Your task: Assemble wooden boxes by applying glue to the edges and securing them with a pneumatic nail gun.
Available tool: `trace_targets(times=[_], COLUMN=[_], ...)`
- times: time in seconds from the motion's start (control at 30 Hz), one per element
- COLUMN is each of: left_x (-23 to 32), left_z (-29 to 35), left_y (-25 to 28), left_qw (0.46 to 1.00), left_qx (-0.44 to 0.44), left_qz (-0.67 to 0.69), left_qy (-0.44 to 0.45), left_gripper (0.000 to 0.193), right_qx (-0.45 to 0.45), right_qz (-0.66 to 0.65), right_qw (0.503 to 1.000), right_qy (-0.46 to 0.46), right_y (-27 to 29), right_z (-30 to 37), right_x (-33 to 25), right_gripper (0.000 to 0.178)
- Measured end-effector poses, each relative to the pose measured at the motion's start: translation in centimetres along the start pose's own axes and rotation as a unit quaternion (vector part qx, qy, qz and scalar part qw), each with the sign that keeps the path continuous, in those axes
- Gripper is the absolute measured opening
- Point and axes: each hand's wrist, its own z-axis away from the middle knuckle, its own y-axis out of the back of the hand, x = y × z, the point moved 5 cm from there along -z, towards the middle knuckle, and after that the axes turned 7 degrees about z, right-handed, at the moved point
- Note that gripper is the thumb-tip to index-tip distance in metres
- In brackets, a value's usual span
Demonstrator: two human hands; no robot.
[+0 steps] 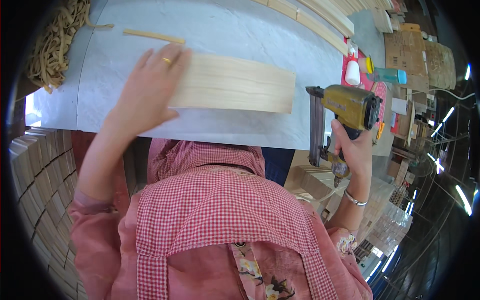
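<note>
A thin, pale wooden board (235, 82) lies flat on the grey-white marbled table (225, 125). Over its left end rests my left hand (155, 85), fingers stretched out and slightly blurred, a ring on one of them. Just beyond those fingertips is a narrow tan strip (154, 36). My right hand (355, 150) is wrapped round the handle of a yellow and black nail gun (347, 105). The tool is held upright past the board's right end, apart from it, with its long magazine on the left side.
Tan strips lie in a tangled heap (56, 45) at the far left. Long wooden slats (320, 32) run along the back right. A white squeeze bottle (352, 74) and a teal bottle (389, 75) are beyond the nail gun. Wood pieces are stacked (42, 185) at lower left.
</note>
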Motion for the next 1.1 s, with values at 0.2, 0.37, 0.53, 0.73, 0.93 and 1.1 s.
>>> trace_targets(times=[0.2, 0.37, 0.53, 0.73, 0.93, 1.1], left_x=[1.4, 6.2, 6.9, 6.7, 6.5, 6.4], left_z=[-0.5, -5.2, -5.7, -5.9, -5.5, -5.5], left_y=[-1.8, -5.3, -5.5, -5.7, -5.9, -5.9], left_qw=[0.997, 0.991, 0.993, 0.996, 0.989, 0.987], left_qx=[0.078, 0.119, 0.115, 0.053, 0.106, 0.108], left_qz=[0.019, 0.049, 0.008, 0.067, 0.095, 0.115], left_qy=[-0.013, -0.036, -0.037, -0.011, -0.032, -0.028], left_gripper=[0.087, 0.087, 0.09, 0.091, 0.085, 0.084], right_qx=[-0.01, -0.025, -0.024, -0.042, -0.049, -0.051], right_qz=[-0.028, -0.006, -0.009, 0.0, 0.0, -0.006], right_qw=[0.999, 1.0, 1.0, 0.999, 0.999, 0.999], right_qy=[-0.012, -0.01, -0.002, 0.006, 0.007, -0.009], right_y=[-0.4, -0.9, -1.1, -1.3, -1.5, -1.5], right_z=[2.6, 3.5, 3.7, 3.1, 2.8, 2.8], right_x=[1.6, 1.7, 1.9, 2.2, 1.9, 1.6], right_gripper=[0.021, 0.021, 0.02, 0.018, 0.018, 0.018])
